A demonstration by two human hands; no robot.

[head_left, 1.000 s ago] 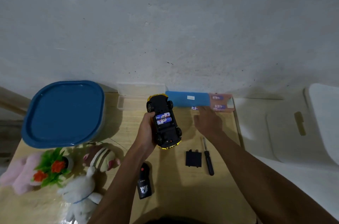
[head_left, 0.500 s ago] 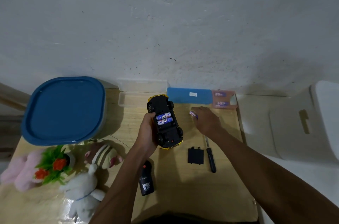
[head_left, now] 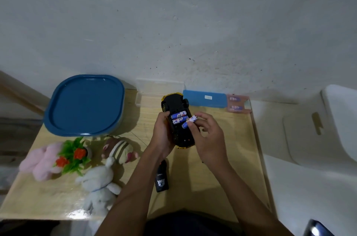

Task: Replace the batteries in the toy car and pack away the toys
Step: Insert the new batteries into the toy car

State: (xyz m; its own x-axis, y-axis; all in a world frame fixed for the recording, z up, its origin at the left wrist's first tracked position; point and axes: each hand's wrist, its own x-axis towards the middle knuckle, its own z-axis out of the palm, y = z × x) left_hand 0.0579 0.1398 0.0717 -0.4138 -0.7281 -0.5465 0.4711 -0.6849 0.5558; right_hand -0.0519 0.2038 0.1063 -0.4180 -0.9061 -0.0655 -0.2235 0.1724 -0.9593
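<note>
Right hand (head_left: 208, 135) now back from the blue case (head_left: 204, 98), fingers pinching a battery (head_left: 189, 121) over the upturned toy car (head_left: 178, 121), left hand (head_left: 161, 135) gripping the car above the wooden desk (head_left: 222, 168), plush toys (head_left: 100, 183) at left, white wall behind.

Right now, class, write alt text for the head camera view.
A left hand holds an upturned toy car with two batteries in its open compartment, while the right hand brings a third battery. Soft toys lie on the wooden table.

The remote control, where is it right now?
In the head view, the remote control lies on the table between the forearms, below the toy car.
</note>
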